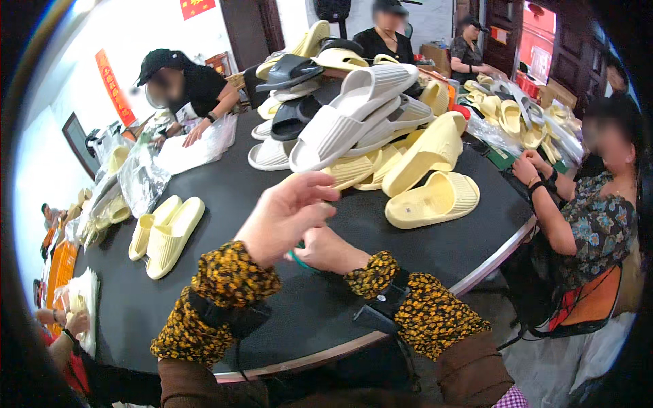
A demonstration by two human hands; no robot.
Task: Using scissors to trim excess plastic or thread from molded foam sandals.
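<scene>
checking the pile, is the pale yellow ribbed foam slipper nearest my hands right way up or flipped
Right way up: the pale yellow ribbed foam slipper lies flat on the black round table, its strap arching on top and the footbed showing.

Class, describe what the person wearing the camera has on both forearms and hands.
Both forearms wear oversleeves with a black-and-yellow speckled print over brown sleeves. The left hand and right hand are bare, without gloves. A black strap circles the left forearm, a black device sits on the right, each trailing a thin cable.
</scene>
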